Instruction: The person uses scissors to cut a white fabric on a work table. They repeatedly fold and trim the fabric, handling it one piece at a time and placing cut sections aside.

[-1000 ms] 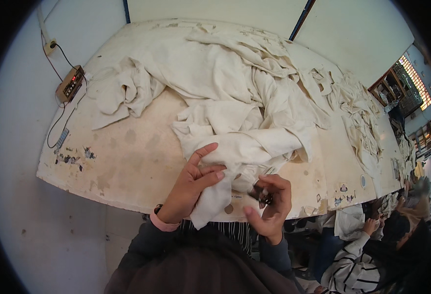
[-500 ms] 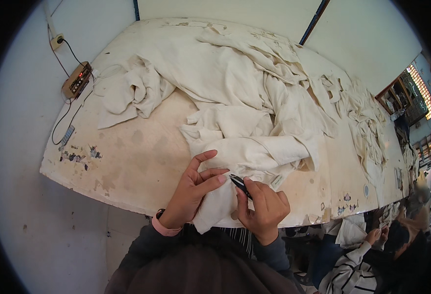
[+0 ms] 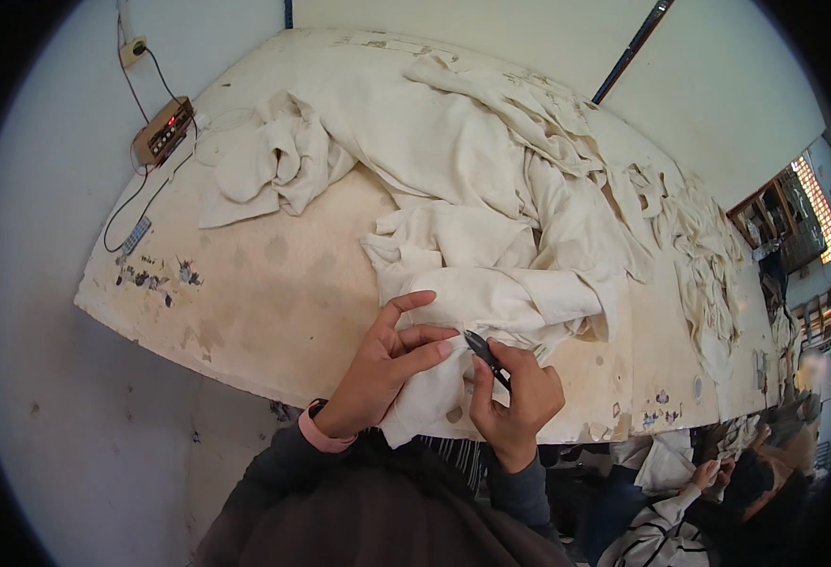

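My left hand (image 3: 387, 369) pinches a piece of cream cloth (image 3: 425, 402) near the table's front edge, its index finger raised over the folds. My right hand (image 3: 515, 402) is closed around small black snips (image 3: 486, 356), whose tip rests at the cloth just beside my left fingertips. Whether the blades are on a thread is too small to tell. A rumpled mass of the same cream fabric (image 3: 463, 142) lies beyond both hands on the worn, stained table (image 3: 255, 293).
A brown electrical box (image 3: 162, 132) with cables and a remote (image 3: 137, 235) sit along the left wall. More crumpled cloth (image 3: 704, 283) lies on the right part of the table. At lower right a co-worker (image 3: 671, 520) in a striped top handles white fabric, with another person behind.
My right hand has brought the snips up and turned them so the tip meets the cloth at my left fingers. Both hands appear slightly further right as the view shifts.
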`<state>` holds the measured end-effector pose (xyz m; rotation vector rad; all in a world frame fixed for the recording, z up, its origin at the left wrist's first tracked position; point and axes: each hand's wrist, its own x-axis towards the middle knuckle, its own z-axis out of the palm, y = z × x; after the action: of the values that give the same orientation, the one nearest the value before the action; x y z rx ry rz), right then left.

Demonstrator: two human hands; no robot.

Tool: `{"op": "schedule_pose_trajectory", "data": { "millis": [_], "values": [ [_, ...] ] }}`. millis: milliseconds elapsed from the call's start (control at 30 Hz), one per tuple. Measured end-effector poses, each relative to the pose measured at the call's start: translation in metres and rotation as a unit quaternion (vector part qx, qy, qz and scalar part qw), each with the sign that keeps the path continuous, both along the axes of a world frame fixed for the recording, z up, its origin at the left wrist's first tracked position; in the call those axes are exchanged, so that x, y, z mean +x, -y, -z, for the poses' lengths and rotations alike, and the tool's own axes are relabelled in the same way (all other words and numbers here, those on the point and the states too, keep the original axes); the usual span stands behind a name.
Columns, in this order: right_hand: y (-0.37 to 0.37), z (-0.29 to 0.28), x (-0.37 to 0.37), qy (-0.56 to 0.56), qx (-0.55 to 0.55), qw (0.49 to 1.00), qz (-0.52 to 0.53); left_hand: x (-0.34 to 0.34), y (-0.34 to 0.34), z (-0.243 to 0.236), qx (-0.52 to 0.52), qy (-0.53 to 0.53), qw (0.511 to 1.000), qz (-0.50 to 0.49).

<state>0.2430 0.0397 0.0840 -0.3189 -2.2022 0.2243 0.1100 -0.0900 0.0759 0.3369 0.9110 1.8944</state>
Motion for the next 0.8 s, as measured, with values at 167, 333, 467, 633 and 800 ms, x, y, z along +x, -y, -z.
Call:
{"op": "schedule_pose_trajectory", "data": {
  "millis": [167,333,467,633,800],
  "values": [
    [0.002,0.003,-0.004,-0.036,-0.029,0.999,-0.001,0.000,0.000,0.000,-0.007,-0.006,1.000,-0.006],
    [0.004,-0.001,0.000,-0.019,-0.028,0.999,0.007,-0.001,0.001,0.002,-0.026,-0.065,0.997,-0.027],
    [0.002,-0.002,-0.002,-0.035,-0.035,0.999,-0.007,-0.002,0.000,0.001,-0.013,-0.078,0.997,-0.022],
    [0.000,0.001,-0.007,-0.080,-0.135,0.987,-0.038,0.000,0.000,0.001,0.011,-0.131,0.990,-0.058],
    [-0.028,-0.012,-0.014,0.056,-0.266,0.950,-0.152,-0.007,0.008,0.008,-0.016,-0.200,0.979,-0.035]
  ]
}}
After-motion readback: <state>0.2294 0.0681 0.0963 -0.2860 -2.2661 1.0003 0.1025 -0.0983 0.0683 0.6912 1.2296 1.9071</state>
